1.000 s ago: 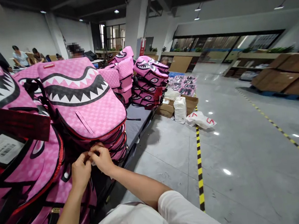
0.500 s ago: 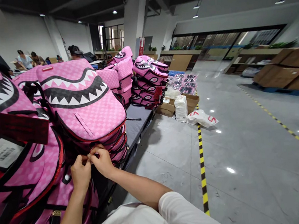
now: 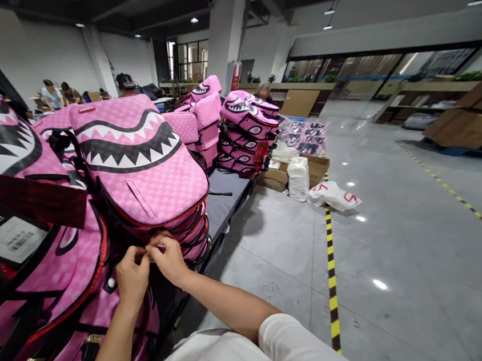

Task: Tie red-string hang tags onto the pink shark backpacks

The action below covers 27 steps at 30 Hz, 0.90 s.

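Note:
Both my hands meet at the lower edge of a pink checked backpack (image 3: 155, 181) with a black-and-white shark-teeth print, which lies on top of a stack. My left hand (image 3: 133, 272) is closed in a pinch. Against it, my right hand (image 3: 168, 258) pinches too, thumb and fingers pressed together. Whatever sits between the fingertips is too small to make out. Close on the left, another pink backpack (image 3: 67, 267) carries a dark red hang tag (image 3: 40, 201) and a white barcode label (image 3: 10, 239).
More pink backpacks (image 3: 246, 125) stand in stacks along the grey table (image 3: 228, 187). On the floor are an open carton (image 3: 273, 178), a white packet stack (image 3: 298, 179) and a plastic bag (image 3: 332, 195). Yellow-black tape (image 3: 331, 268) crosses the floor; brown boxes (image 3: 467, 122) are at right. People work far left.
The view has swung slightly left, so the surroundings sit further right. My hands stay pinched together at the backpack's lower edge, with little change.

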Available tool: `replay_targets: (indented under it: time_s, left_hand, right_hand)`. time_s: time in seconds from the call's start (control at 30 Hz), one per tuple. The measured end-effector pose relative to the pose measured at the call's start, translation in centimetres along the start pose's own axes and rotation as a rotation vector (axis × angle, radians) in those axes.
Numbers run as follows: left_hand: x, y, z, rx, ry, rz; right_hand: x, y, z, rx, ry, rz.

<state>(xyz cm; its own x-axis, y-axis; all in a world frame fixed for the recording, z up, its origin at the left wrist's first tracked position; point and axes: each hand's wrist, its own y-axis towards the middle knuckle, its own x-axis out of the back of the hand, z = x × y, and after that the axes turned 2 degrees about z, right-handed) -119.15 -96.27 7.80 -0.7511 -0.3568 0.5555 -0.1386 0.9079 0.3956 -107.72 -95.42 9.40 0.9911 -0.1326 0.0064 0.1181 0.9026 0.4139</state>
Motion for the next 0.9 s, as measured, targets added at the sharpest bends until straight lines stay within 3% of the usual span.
replay_targets:
  time_s: [0.1,0.23,0.37,0.67,0.77,0.9]
  left_hand:
    - [0.0,0.0,-0.1,-0.013,-0.024,0.06]
    - [-0.2,0.0,-0.3,0.014,0.011,0.012]
    - [-0.2,-0.2,-0.6,-0.004,-0.011,0.075]
    - [-0.1,-0.3,-1.8,0.057,0.023,0.065]
    - [-0.1,-1.0,-2.9,0.135,0.071,0.039]
    - [-0.2,-0.4,-2.6,0.085,0.027,0.118]
  right_hand:
    - [0.0,0.1,-0.1,-0.001,0.002,0.002]
    - [0.1,0.0,-0.2,0.003,-0.007,0.004]
    - [0.2,-0.1,-0.2,-0.002,-0.034,0.011]
    - [0.6,0.0,-0.3,0.003,-0.081,0.031]
    - [1.3,-0.5,-1.1,0.021,-0.143,0.043]
    - [1.6,0.6,-3.1,0.016,-0.235,0.084]
